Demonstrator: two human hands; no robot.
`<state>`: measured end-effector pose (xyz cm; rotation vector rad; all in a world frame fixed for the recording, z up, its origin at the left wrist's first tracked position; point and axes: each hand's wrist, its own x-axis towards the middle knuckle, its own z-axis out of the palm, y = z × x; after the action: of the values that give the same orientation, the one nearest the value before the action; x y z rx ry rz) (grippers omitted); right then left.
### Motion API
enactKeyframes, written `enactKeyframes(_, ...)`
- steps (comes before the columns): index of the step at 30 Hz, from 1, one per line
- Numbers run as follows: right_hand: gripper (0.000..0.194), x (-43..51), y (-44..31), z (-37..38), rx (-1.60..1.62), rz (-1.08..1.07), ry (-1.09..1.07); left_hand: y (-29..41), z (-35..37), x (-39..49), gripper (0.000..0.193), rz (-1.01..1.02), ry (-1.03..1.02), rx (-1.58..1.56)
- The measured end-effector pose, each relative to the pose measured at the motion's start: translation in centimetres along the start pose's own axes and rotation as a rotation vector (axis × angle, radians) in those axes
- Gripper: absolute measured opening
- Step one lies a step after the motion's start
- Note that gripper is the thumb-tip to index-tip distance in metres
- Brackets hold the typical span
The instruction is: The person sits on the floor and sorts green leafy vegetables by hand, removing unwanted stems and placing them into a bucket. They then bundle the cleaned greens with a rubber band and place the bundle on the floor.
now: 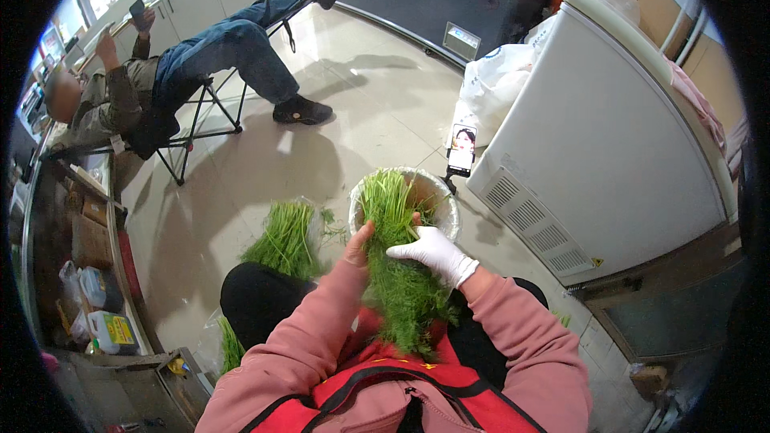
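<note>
Between my two hands I hold a thick bunch of feathery green herb, likely dill (409, 300), its pale cut stems pointing away from me and its fronds hanging over my lap. My bare left hand (360, 244) grips the left side. On the right side is my right hand (434, 252), in a white glove with a fingertip showing bare. The stems lie over a round bin with a clear plastic liner (448, 201). Another herb bunch (286, 237) rests on the floor by my left knee, beside clear plastic. More greens (230, 346) lie at lower left.
A phone on a stand (462, 150) is just beyond the bin. White plastic bags (496, 81) lean by a white chest freezer (607, 132) at right. A person (222, 60) reclines on a folding cot at upper left. Shelves with jugs (112, 332) stand at left.
</note>
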<state>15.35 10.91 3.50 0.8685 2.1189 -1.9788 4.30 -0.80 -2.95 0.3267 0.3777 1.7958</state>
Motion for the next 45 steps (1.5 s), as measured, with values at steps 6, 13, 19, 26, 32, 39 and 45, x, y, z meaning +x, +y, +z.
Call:
enactKeyframes(6,0.053,-1.2,-1.4,-3.7,-0.390,-0.131,0.100,-0.5,-1.7,-0.3,0.071,-0.010,-0.072,-0.193)
enactKeyframes(13,0.016,0.9,-2.7,-8.1,0.083,-0.182,0.388,-0.3,-3.8,0.5,0.086,-0.045,-0.032,-0.173)
enactKeyframes(19,0.025,4.1,-0.6,-6.4,0.102,0.079,0.298,-0.9,-4.6,1.1,0.083,-0.218,0.041,-0.156)
enactKeyframes(26,0.033,4.1,-2.2,-5.4,-0.360,0.084,0.171,-1.1,-4.9,2.2,0.067,-0.251,0.247,-0.162)
enactKeyframes(32,0.022,4.7,-1.2,-5.9,-0.167,0.189,0.081,-0.9,-5.4,3.0,0.056,-0.195,0.140,-0.311)
enactKeyframes(39,0.019,4.2,-1.9,-8.2,0.047,0.150,0.203,-0.9,-6.7,3.2,0.073,-0.199,0.248,-0.211)
enactKeyframes(45,0.017,4.1,-1.8,-9.1,0.173,0.053,0.299,-0.4,-6.1,3.3,0.077,-0.091,0.159,-0.141)
